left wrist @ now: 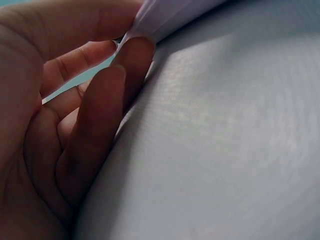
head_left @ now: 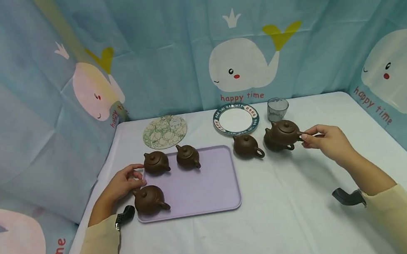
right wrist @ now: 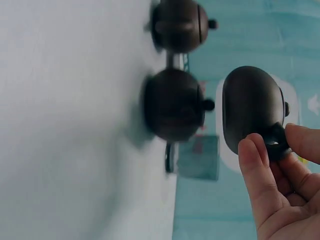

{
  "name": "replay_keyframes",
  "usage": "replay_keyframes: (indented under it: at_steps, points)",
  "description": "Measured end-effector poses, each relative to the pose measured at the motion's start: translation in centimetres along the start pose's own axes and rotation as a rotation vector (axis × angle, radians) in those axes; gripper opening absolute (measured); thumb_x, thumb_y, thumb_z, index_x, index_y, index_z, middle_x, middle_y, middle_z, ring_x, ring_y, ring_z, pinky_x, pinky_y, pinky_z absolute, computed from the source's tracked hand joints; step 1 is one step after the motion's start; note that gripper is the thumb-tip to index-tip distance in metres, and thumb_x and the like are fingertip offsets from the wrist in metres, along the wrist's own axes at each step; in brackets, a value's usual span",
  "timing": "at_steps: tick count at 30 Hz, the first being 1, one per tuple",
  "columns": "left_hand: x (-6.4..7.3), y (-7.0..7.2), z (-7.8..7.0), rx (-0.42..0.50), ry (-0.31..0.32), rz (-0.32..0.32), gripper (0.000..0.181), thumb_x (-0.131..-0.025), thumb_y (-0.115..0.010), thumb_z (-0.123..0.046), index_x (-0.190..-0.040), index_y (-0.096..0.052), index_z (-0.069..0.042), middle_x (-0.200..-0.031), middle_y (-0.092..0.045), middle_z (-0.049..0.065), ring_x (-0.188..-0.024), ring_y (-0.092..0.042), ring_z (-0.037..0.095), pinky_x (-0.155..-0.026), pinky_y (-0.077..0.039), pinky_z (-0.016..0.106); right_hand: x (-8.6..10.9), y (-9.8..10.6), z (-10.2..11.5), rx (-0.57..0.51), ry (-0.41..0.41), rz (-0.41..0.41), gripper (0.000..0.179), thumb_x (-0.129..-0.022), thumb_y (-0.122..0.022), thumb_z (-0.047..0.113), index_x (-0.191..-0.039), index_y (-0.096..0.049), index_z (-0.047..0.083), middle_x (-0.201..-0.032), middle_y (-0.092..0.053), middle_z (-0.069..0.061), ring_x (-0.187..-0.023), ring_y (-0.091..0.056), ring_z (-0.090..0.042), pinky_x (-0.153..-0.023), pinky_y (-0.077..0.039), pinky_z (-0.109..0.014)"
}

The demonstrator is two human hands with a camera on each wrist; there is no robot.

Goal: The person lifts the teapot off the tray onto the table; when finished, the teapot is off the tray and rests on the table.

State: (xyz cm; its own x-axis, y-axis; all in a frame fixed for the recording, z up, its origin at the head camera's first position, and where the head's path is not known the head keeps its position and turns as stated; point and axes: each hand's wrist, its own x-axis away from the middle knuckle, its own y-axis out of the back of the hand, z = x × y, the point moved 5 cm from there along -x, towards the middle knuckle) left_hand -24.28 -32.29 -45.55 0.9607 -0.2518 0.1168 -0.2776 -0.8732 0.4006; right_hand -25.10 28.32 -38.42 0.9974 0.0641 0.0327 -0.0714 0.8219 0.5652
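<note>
My right hand [head_left: 329,143] pinches the handle of a dark brown teapot [head_left: 284,133] and holds it up off the table, as the right wrist view shows. Partly hidden behind it stands a second brown teapot [right wrist: 174,105] on the table, and another teapot [head_left: 245,147] is to its left. At the left, my left hand [head_left: 122,183] pinches the left edge of a light purple tray [head_left: 203,192] between thumb and fingers. Three brown teapots stand on the tray: one at the front left [head_left: 149,201], one at the back left [head_left: 156,164] and one at the back middle [head_left: 188,158].
Behind the tray lies a round patterned mat [head_left: 164,132]. A plate with a dark green rim [head_left: 220,130] lies at the back middle, with a clear glass [head_left: 277,110] right of it. A blue whale-print curtain [head_left: 165,51] surrounds the white-covered table [head_left: 260,225].
</note>
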Motion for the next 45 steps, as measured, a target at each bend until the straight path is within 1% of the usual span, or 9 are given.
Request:
replay_keyframes:
  at_steps: [8,15,17,20,22,24,32,41,45]
  points:
    - [-0.1,0.0,0.2,-0.032,-0.012,0.002,0.056,-0.084,-0.070,0.004,-0.133,-0.044,0.011,-0.092,-0.056,0.022,-0.067,-0.056,0.014,-0.058,-0.051,0.029,-0.2,2.4,-2.9,0.042,-0.078,-0.051,0.048,-0.099,-0.055,0.038,-0.117,-0.057,-0.007,-0.119,-0.058,-0.025,-0.084,-0.067,-0.004,-0.094,-0.043,-0.048]
    - [-0.9,0.6,2.7,-0.044,0.011,-0.018,0.060,-0.084,-0.072,-0.001,-0.137,-0.043,0.005,-0.094,-0.057,0.018,-0.069,-0.057,0.015,-0.060,-0.051,0.029,-0.7,3.8,-5.6,0.061,-0.113,-0.065,0.049,-0.099,-0.055,0.039,-0.116,-0.057,-0.007,-0.113,-0.061,-0.023,-0.081,-0.067,-0.005,-0.096,-0.040,-0.055]
    - [-0.9,0.7,3.1,-0.055,0.013,-0.022,0.061,-0.084,-0.073,-0.004,-0.137,-0.043,0.005,-0.094,-0.057,0.017,-0.070,-0.057,0.016,-0.061,-0.051,0.030,-1.1,3.9,-6.3,0.048,-0.113,-0.065,0.048,-0.099,-0.056,0.037,-0.115,-0.057,-0.008,-0.109,-0.063,-0.022,-0.080,-0.067,-0.005,-0.093,-0.045,-0.048]
    - [-1.0,0.8,3.4,-0.061,0.024,-0.031,0.062,-0.083,-0.074,-0.007,-0.137,-0.045,0.003,-0.093,-0.058,0.016,-0.071,-0.058,0.019,-0.062,-0.052,0.031,-1.6,3.8,-7.3,0.024,-0.101,-0.068,0.045,-0.098,-0.059,0.032,-0.113,-0.057,-0.010,-0.105,-0.065,-0.020,-0.079,-0.067,-0.006,-0.082,-0.051,-0.028]
    - [-1.0,0.7,3.6,-0.074,0.031,-0.035,0.062,-0.083,-0.075,-0.009,-0.136,-0.045,0.002,-0.093,-0.058,0.015,-0.072,-0.058,0.020,-0.063,-0.052,0.031,-1.8,3.7,-7.8,0.015,-0.092,-0.077,0.043,-0.098,-0.060,0.030,-0.112,-0.057,-0.010,-0.104,-0.066,-0.019,-0.078,-0.068,-0.005,-0.071,-0.050,-0.016]
    - [-1.0,0.7,3.8,-0.085,0.039,-0.043,0.061,-0.083,-0.075,-0.010,-0.135,-0.047,0.001,-0.093,-0.058,0.015,-0.072,-0.058,0.020,-0.063,-0.052,0.031,-2.0,3.6,-8.2,0.005,-0.093,-0.085,0.042,-0.098,-0.061,0.029,-0.111,-0.057,-0.011,-0.103,-0.066,-0.019,-0.077,-0.068,-0.005,-0.068,-0.048,-0.013]
    - [-1.2,0.7,3.8,-0.078,0.014,-0.032,0.061,-0.083,-0.075,-0.009,-0.136,-0.046,0.001,-0.093,-0.058,0.017,-0.071,-0.059,0.020,-0.062,-0.052,0.032,-2.2,3.1,-8.9,0.027,-0.108,-0.107,0.046,-0.098,-0.059,0.034,-0.112,-0.057,-0.010,-0.101,-0.068,-0.020,-0.077,-0.069,-0.008,-0.067,-0.048,-0.012]
    - [-1.1,0.8,3.4,-0.081,0.003,-0.036,0.060,-0.083,-0.074,-0.008,-0.135,-0.047,0.002,-0.093,-0.058,0.016,-0.071,-0.058,0.020,-0.062,-0.052,0.032,-2.2,2.9,-9.5,0.044,-0.122,-0.037,0.049,-0.096,-0.062,0.034,-0.116,-0.057,-0.010,-0.106,-0.068,-0.019,-0.080,-0.069,-0.008,-0.069,-0.047,-0.012]
    - [-1.1,0.8,3.5,-0.084,0.007,-0.033,0.061,-0.083,-0.074,-0.009,-0.135,-0.046,0.002,-0.093,-0.058,0.016,-0.071,-0.059,0.020,-0.062,-0.052,0.032,-1.4,3.3,-8.4,0.137,-0.106,-0.085,0.053,-0.097,-0.058,0.042,-0.119,-0.058,-0.007,-0.107,-0.066,-0.022,-0.079,-0.068,-0.009,-0.076,-0.050,-0.031]
